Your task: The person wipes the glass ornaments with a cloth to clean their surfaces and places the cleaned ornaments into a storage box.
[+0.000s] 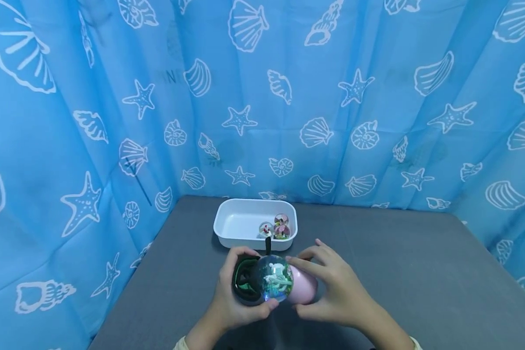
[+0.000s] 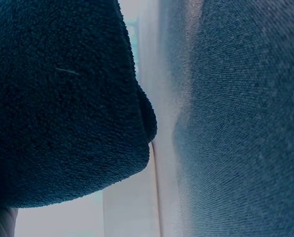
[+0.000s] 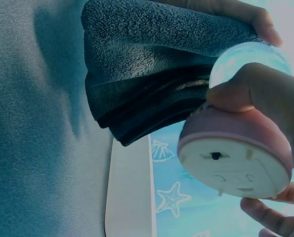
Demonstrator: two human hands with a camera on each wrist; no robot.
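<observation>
A snow globe (image 1: 276, 279) with a white figure inside the clear ball is held sideways between both hands, its pink base (image 1: 304, 284) to the right. My right hand (image 1: 339, 287) grips it by the base and the ball's lower edge; the base's pale underside (image 3: 235, 165) shows in the right wrist view. With my left hand (image 1: 234, 304) I hold a dark cloth (image 1: 246, 279) against the ball, thumb near its lower edge. In the left wrist view the fuzzy cloth (image 2: 63, 108) hangs down and hides most of that hand.
Behind the hands, a white rectangular bin (image 1: 232, 241) stands on the grey tabletop (image 1: 398, 262). Three small glass balls (image 1: 282, 231) with figures sit at its right end. A blue shell-patterned curtain (image 1: 253, 146) encloses the table at the back and sides.
</observation>
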